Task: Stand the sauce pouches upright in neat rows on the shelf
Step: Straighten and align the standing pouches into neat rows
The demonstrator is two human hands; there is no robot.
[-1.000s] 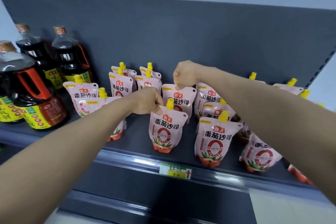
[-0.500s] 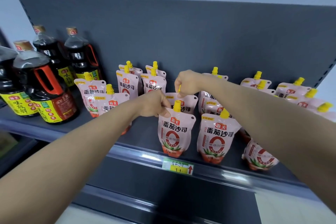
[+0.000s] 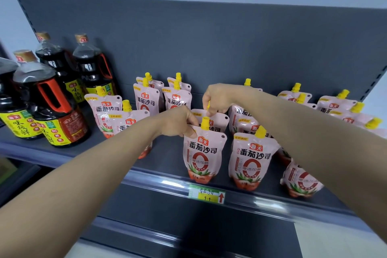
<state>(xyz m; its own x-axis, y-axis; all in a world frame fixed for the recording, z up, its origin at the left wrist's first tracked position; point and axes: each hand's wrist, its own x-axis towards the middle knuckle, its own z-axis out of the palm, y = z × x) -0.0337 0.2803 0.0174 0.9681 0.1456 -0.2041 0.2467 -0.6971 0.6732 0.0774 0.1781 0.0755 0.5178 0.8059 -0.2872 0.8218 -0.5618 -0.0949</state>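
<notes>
L grip (image 3: 178,123), R grip (image 3: 217,98) both pinching, arms fwd.

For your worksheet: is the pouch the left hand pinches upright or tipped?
Upright: tomato sauce pouch stands base-down on shelf, cap up.

On the shelf (image 3: 167,153): four dark bottles (image 3: 52,111), about eighteen sauce pouches (image 3: 204,153), some half hidden; one price tag (image 3: 206,194).

Even, soft light (faint glare on the shelf rail (image 3: 167,183)), edges bent by wide-angle.
</notes>
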